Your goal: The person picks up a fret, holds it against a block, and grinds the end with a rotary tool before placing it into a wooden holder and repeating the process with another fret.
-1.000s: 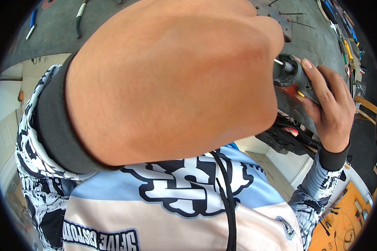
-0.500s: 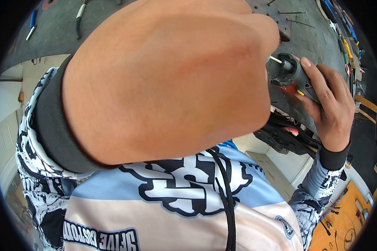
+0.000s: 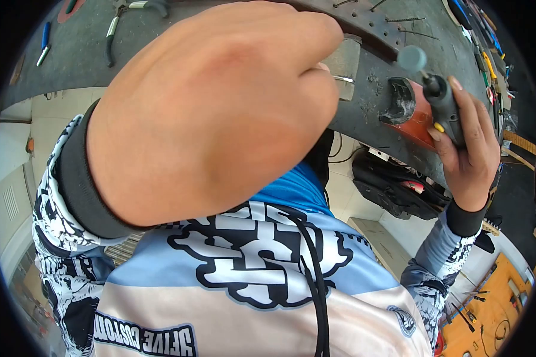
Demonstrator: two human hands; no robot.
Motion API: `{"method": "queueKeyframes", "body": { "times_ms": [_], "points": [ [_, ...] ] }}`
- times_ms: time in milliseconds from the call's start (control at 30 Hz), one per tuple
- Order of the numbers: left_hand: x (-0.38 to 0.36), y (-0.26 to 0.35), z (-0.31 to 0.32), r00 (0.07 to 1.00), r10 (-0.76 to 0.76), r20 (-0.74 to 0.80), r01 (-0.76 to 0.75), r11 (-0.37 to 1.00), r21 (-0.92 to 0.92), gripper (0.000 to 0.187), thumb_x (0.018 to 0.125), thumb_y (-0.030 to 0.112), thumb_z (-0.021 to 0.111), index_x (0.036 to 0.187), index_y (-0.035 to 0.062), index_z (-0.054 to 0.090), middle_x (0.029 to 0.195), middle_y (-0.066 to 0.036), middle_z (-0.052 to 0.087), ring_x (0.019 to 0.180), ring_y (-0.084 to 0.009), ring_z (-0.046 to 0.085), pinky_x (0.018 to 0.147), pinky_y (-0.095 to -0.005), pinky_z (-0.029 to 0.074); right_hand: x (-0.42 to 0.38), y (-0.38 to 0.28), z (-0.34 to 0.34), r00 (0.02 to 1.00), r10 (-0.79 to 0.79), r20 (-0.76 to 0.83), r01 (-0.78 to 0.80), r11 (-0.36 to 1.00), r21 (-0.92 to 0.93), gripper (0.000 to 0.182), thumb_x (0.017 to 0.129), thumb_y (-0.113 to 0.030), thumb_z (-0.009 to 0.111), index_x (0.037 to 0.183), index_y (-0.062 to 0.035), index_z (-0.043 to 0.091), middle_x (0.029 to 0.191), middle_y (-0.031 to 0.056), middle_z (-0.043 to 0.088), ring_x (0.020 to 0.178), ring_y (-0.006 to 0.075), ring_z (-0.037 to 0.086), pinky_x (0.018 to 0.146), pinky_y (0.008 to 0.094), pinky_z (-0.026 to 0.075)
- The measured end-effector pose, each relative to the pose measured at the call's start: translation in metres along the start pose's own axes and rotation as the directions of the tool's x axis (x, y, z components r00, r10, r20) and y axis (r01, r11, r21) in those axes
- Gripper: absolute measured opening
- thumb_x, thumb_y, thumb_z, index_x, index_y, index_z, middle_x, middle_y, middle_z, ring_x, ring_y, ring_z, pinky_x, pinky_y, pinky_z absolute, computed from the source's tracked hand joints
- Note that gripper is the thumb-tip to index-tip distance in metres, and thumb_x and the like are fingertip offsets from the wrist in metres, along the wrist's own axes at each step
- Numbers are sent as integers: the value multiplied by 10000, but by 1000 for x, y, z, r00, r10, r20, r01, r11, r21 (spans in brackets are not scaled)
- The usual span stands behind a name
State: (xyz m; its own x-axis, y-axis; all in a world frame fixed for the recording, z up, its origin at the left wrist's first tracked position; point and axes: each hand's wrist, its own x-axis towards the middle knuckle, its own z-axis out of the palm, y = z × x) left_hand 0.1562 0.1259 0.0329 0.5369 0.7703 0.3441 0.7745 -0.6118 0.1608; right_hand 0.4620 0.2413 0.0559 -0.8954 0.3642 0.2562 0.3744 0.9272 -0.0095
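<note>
My left hand (image 3: 220, 113) looms large close to the camera, its back towards me and the fingers curled away out of sight. A short shiny metal piece (image 3: 343, 79) shows at its thumb side, over a flat greyish block (image 3: 345, 56); what the fingers grip is hidden. My right hand (image 3: 473, 149) is wrapped round a dark grey rotary tool (image 3: 445, 113) with a yellow button. At the tool's tip sits a pale green round disc (image 3: 412, 58), apart from my left hand. Below the tool lies a red curved piece (image 3: 421, 116) with a dark, dusty hollow end.
The dark workbench (image 3: 59, 71) carries pliers (image 3: 113, 30) and a blue-and-white pen-like tool (image 3: 44, 44) at the left. A perforated metal block (image 3: 369, 24) with thin rods stands at the back. A black bag (image 3: 393, 184) is below the bench edge. Several hand tools line the right.
My left hand has moved left, away from the rotary tool. The tool has tilted more upright, and its disc, the greyish block and the red piece now show.
</note>
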Motion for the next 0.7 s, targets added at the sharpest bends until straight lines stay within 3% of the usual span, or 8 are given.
{"method": "queueKeyframes", "body": {
  "times_ms": [167, 200, 367, 467, 567, 600, 633, 700],
  "points": [
    [9, 0, 2, 999, -43, 20, 44, 999, -16, 331, 756, -1, 643, 1080, -8, 711, 962, -138, 596, 869, -310, 637, 747, -368, 524, -27, 15, -4, 955, 230, -188, -233, 973, 5, 578, 851, -139, 788, 1375, 19, 601, 1231, 169, 696, 1027, 282, 704, 902, 322, 537],
    [11, -1, 4, 999, -37, -14, 36, 997, -62, 342, 749, -11, 648, 1085, -6, 710, 963, -138, 597, 866, -310, 635, 744, -369, 523, -35, 21, -4, 933, 300, -198, -292, 954, 72, 586, 871, -91, 780, 1401, 40, 568, 1292, 157, 685, 1093, 228, 693, 968, 304, 510],
    [26, 1, -2, 998, -50, 47, 55, 991, -119, 390, 719, -85, 642, 1094, -2, 709, 960, -141, 597, 857, -312, 631, 737, -359, 519, -66, 36, -1, 788, 491, -371, -432, 871, 234, 565, 964, -139, 720, 1461, 26, 507, 1208, 142, 708, 1041, 154, 675, 934, 280, 522],
    [-1, -1, -4, 994, -106, 16, 107, 968, -228, 452, 688, -152, 612, 1104, -3, 706, 948, -147, 590, 821, -310, 623, 714, -336, 511, -68, 18, 12, 592, 683, -428, -505, 728, 463, 581, 1002, -203, 687, 1492, 14, 464, 1070, 148, 729, 928, 155, 699, 850, 273, 551],
    [-1, -2, -3, 994, -107, 24, 109, 958, -265, 477, 659, -187, 588, 1085, -11, 709, 928, -150, 582, 779, -305, 612, 688, -313, 502, -77, 16, 15, 570, 715, -404, -514, 694, 504, 585, 1005, -228, 683, 1488, 19, 466, 1058, 143, 729, 919, 161, 703, 840, 276, 557],
    [0, -2, -3, 994, -102, 43, 110, 961, -253, 474, 652, -190, 590, 1075, -15, 711, 922, -151, 581, 768, -303, 609, 681, -309, 500, -83, 14, 14, 578, 741, -340, -602, 669, 436, 552, 1060, -226, 581, 1514, 31, 402, 1157, 167, 693, 1006, 190, 681, 917, 314, 543],
    [0, -2, -3, 993, -99, 63, 111, 964, -240, 471, 644, -193, 592, 1064, -19, 713, 917, -151, 580, 757, -301, 606, 675, -305, 498, -90, 17, 13, 576, 745, -338, -603, 666, 440, 552, 1060, -226, 581, 1514, 31, 402, 1157, 167, 693, 1006, 190, 681, 917, 314, 543],
    [11, 2, -4, 994, -94, 50, 103, 967, -233, 462, 644, -190, 592, 1058, -24, 714, 912, -151, 579, 757, -300, 606, 676, -306, 499, -98, 28, 3, 741, 604, -293, -536, 796, 283, 564, 1062, -234, 578, 1526, 26, 390, 1182, 165, 685, 1060, 206, 676, 956, 336, 534]
  ]
}}
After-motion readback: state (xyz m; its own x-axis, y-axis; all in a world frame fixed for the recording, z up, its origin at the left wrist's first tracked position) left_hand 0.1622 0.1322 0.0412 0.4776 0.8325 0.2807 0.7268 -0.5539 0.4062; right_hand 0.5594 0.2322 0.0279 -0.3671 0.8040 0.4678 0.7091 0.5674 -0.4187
